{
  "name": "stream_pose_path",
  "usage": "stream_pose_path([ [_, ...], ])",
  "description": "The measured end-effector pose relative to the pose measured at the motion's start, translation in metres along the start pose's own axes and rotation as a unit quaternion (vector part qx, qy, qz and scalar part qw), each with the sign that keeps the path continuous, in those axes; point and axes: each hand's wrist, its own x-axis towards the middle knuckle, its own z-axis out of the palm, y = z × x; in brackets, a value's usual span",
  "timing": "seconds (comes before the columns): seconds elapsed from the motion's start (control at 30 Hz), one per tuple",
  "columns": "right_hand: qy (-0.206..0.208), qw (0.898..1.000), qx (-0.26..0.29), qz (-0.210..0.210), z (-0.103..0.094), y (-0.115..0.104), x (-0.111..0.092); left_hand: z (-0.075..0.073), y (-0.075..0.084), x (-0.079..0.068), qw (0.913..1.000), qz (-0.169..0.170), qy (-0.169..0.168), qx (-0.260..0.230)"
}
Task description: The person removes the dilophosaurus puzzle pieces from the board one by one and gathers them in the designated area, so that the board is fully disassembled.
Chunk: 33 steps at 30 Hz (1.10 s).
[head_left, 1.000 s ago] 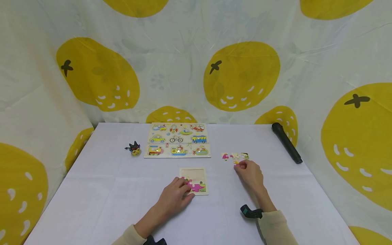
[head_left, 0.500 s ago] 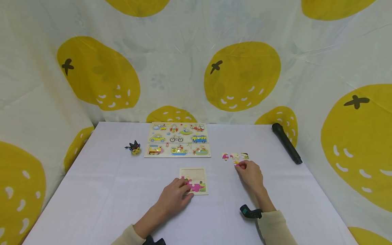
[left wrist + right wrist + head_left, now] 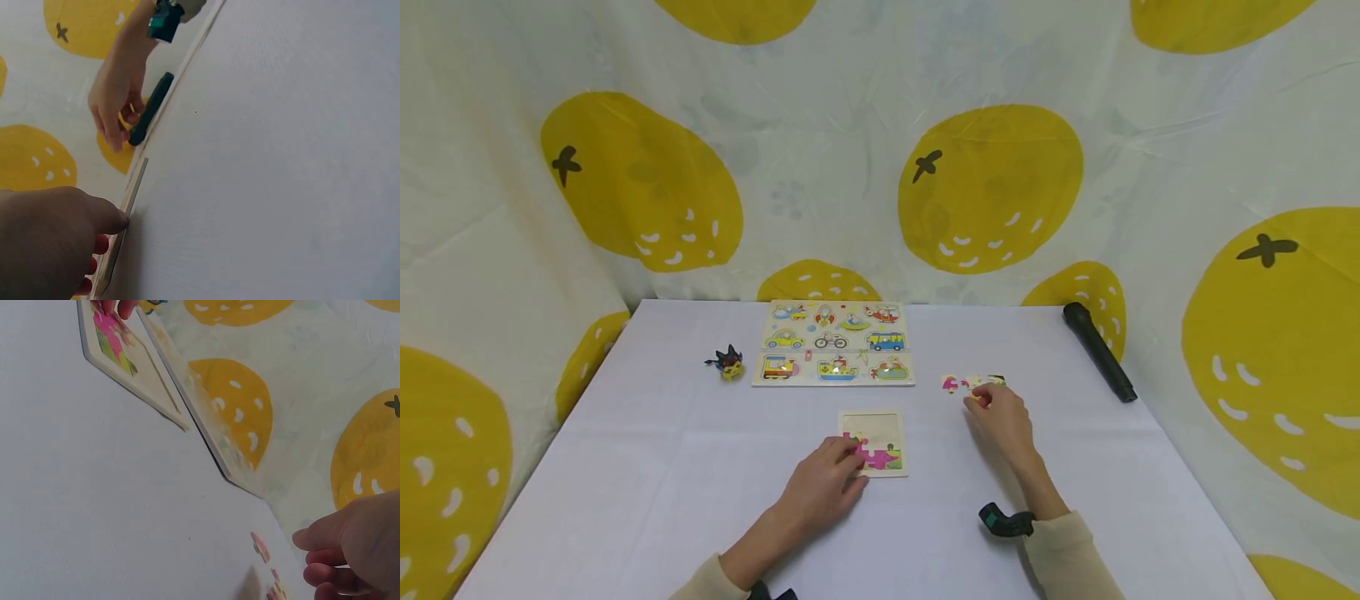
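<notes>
A small wooden jigsaw tray (image 3: 871,417) lies on the table in the head view, with joined pink jigsaw pieces (image 3: 882,459) along its bottom and left. My left hand (image 3: 826,475) holds the tray's lower left, its thumb (image 3: 112,215) at the edge and its bent fingers over the pieces. To the right, my right hand (image 3: 1006,423) is bent low beside several loose pieces, among them a pink one (image 3: 950,384). Its thumb (image 3: 312,535) shows near the curled fingers in the right wrist view; I cannot tell whether a piece sits between the fingertips.
Behind the tray lies a large peg puzzle board (image 3: 835,350) with vehicle pictures. A small dark and yellow figure (image 3: 728,363) stands to its left. A black microphone (image 3: 1100,352) lies at the far right, by the fruit-patterned curtain (image 3: 820,167).
My right hand has shifted a little left and up, and the pink and yellow piece seen at its fingertips earlier is now covered. My left hand stays on the tray.
</notes>
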Motion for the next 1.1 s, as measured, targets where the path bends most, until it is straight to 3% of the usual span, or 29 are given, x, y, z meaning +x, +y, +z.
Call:
stream_pose_path([
  [0.27, 0.009, 0.998, 0.007, -0.067, 0.009, -0.03, 0.0, -0.004, -0.005, -0.006, 0.9997, -0.02, -0.001, 0.013],
  [0.67, -0.06, 0.992, 0.035, -0.101, 0.035, -0.08, -0.013, -0.004, -0.01, -0.011, 0.9954, -0.091, -0.027, -0.006],
  [0.87, -0.078, 0.987, 0.047, -0.135, 0.05, -0.089, -0.023, -0.001, -0.01, -0.012, 0.9946, -0.1, -0.022, -0.012],
  [1.1, -0.137, 0.981, 0.049, -0.131, 0.063, -0.098, -0.032, -0.003, -0.008, -0.012, 0.9947, -0.102, -0.017, -0.008],
])
